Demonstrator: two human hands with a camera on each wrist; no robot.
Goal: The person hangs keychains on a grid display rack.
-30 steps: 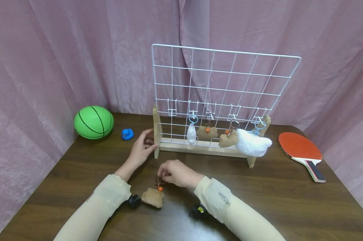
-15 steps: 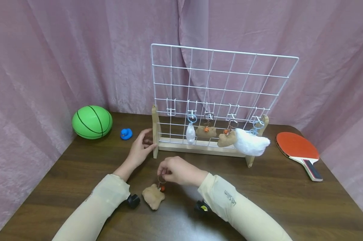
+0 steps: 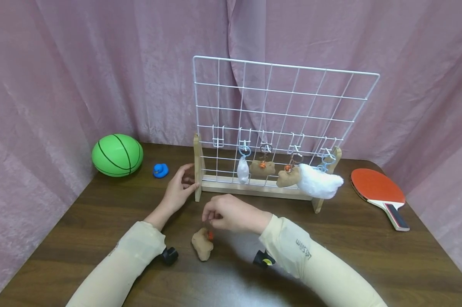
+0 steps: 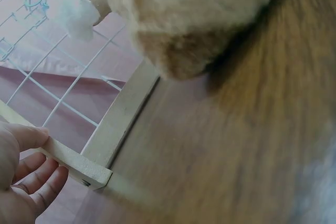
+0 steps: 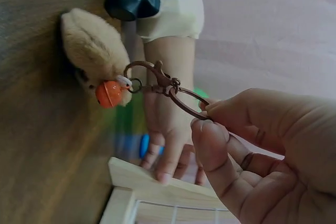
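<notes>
My right hand (image 3: 234, 213) pinches the brown metal ring (image 5: 183, 109) of a plush keychain between thumb and fingertips. The keychain's tan furry body (image 3: 202, 245) hangs below that hand, close in front of the left wrist camera. An orange bell (image 5: 108, 94) dangles beside its clasp. My left hand (image 3: 177, 192) holds the left wooden upright (image 3: 197, 166) of a white wire grid rack, thumb on the near side, other fingers partly hidden behind it. From the rack's hooks hang a white plush (image 3: 243, 170), two tan plushes with orange bells (image 3: 263, 167) and a larger white plush (image 3: 320, 182).
An unoccupied hook (image 3: 218, 142) sits at the grid's left end. Left of the rack are a green ball (image 3: 117, 155) and a blue rubber duck (image 3: 160, 170). A red table tennis bat (image 3: 377, 186) lies at the right. Pink curtains (image 3: 100, 64) hang behind the table.
My right hand has risen slightly and moved a little right with the keychain, whose plush has turned and swung right and upward. The left hand stays at the upright.
</notes>
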